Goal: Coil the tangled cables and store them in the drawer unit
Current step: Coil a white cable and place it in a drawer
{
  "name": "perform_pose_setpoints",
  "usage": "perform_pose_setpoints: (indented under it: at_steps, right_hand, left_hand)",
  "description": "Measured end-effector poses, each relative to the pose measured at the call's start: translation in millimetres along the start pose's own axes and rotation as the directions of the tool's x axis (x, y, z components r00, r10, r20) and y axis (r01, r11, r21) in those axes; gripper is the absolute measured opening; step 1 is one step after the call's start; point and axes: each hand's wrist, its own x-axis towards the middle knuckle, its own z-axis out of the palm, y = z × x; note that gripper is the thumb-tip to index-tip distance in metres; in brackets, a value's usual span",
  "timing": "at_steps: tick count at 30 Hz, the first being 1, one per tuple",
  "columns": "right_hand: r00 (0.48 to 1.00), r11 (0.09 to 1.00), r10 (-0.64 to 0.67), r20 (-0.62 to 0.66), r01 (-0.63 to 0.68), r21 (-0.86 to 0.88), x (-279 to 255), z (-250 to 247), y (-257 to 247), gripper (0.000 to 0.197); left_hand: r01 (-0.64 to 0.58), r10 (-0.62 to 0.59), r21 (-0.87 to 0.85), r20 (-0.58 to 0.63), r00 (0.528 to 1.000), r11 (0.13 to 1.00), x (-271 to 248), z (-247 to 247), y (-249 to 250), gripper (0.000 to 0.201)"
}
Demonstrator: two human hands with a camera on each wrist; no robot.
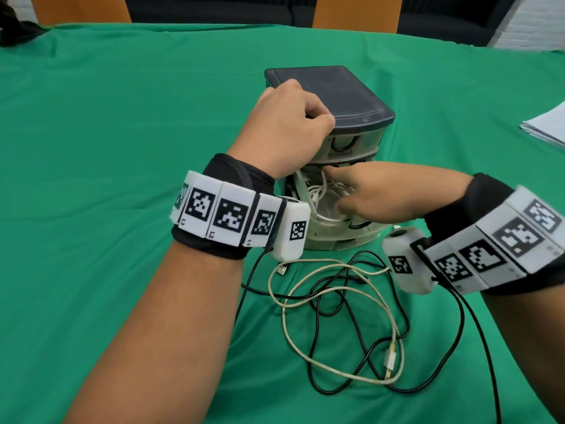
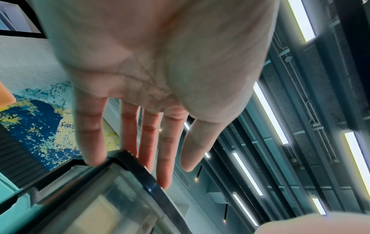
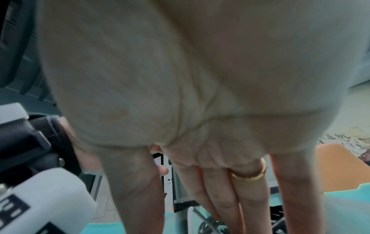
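So the drawer unit (image 1: 333, 117) is the anchor here, sitting on the green tablecloth (image 1: 122, 148). The left hand (image 1: 284, 130) rests on its dark lid at the front-left corner. In the head view the knuckles look bent, but the left wrist view shows the fingers (image 2: 166, 158) straight and relaxed over the lid's edge, holding nothing. My guess is it's there purely to brace the unit so it doesn't slide or tip while the other hand works.

The right hand (image 1: 382, 194) is reaching into the pulled-out middle drawer (image 1: 324, 215), fingers laid flat and close together over a white coiled cable (image 1: 321, 191) already inside. It looks like pressing the coil down so it doesn't spring back up, not gripping it. There's a gold ring (image 3: 250, 174) on 1 finger, fwiw.

Right in front of the unit, on the cloth, there's still a tangle: 1 cream cable (image 1: 336, 301) looped through at least 1 black cable (image 1: 351, 347), with a USB plug (image 1: 282, 269) lying near the unit's base. So I'd call this partway done: 1 cable stowed, the messy pile left. The top drawer has something dark in it, can't tell what.

Some white paper (image 1: 547, 127) sits well off to the right of the unit.
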Motion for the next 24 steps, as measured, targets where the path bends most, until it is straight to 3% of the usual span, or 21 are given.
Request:
perform_pose_setpoints:
  at_steps: [3,7,9,12,16,24]
  right_hand:
    - [1.0,0.999,0.028,-0.005,-0.027,0.023,-3,-3,1,0.026]
    - [0.996,0.998,0.0,-0.091,0.005,0.057,-13,-11,4,0.047]
    - [0.992,0.997,-0.019,-0.124,0.028,0.068,-18,-13,1,0.045]
    - [0.997,0.998,-0.029,-0.066,0.033,0.056,-16,-9,-4,0.039]
    - [0.999,0.998,-0.038,0.011,0.038,0.049,-6,0,-8,0.044]
    - [0.999,0.999,-0.036,0.009,0.035,0.041,-4,0,-6,0.046]
  left_hand:
    - [-0.004,0.004,-0.001,-0.001,1.0,1.0,0,0,0,0.023]
    - [0.0,0.0,-0.007,0.002,1.0,1.0,0,0,0,0.021]
    - [0.004,-0.004,-0.007,0.002,1.0,1.0,1,1,-1,0.021]
    - [0.007,-0.007,-0.002,0.0,1.0,1.0,1,1,-1,0.021]
    - [0.021,-0.021,-0.004,0.007,1.0,1.0,1,2,-1,0.02]
    - [0.041,-0.041,0.002,0.019,0.999,0.999,1,0,-2,0.021]
